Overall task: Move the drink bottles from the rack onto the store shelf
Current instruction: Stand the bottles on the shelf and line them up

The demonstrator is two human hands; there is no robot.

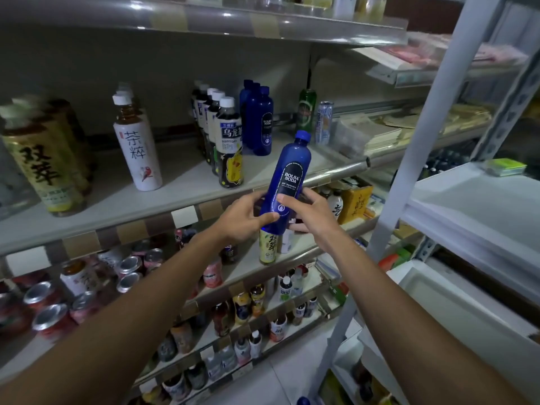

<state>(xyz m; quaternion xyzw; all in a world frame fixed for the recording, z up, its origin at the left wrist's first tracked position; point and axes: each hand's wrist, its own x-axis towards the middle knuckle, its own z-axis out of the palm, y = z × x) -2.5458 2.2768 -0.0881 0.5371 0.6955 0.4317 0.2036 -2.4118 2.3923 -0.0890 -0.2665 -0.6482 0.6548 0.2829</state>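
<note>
Here, both hands (274,211) outstretched — gripping tilted blue bottle (287,182)

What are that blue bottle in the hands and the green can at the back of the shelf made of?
The blue bottle looks like plastic: translucent deep blue, glossy, with a matching screw cap. The green can is probably metal: shiny highlights down a straight, thin-looking wall.

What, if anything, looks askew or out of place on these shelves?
Only the pink cans at lower left: they lie on their sides, tops facing out, while nearby bottles stand upright. The Bolsa Soda bottle is tilted, but the left hand and right hand hold it.
</note>
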